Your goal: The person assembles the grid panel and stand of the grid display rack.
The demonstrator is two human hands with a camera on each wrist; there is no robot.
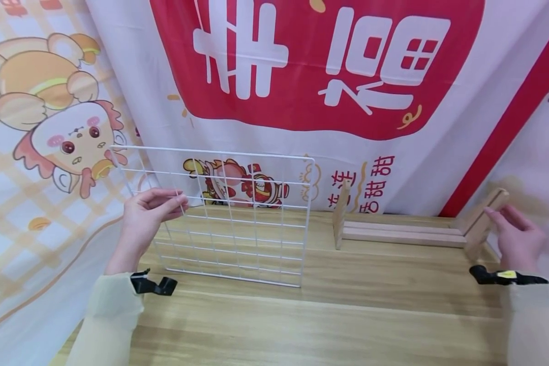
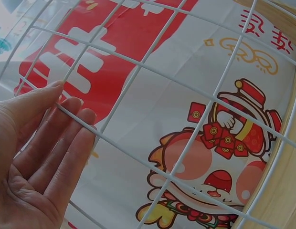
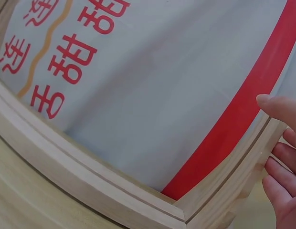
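My left hand (image 1: 148, 218) pinches a white wire grid panel (image 1: 229, 219) at its left part, thumb on one side of a wire and fingers on the other. The panel leans back, its lower edge close over the wooden table. In the left wrist view, the thumb and fingertips meet at a wire crossing. My right hand (image 1: 519, 236) holds the right upright of a light wooden frame (image 1: 402, 236) between thumb and fingers. This frame has a long grooved base bar and a short upright at each end. The right wrist view shows the groove continuing up the upright (image 3: 234, 183).
The wood-grain table (image 1: 325, 330) stretches under both forearms. Behind it hangs a white and red printed cloth (image 1: 302, 122) with large characters, close to the frame and panel. Another cloth (image 1: 32, 213) with a cartoon animal covers the left side.
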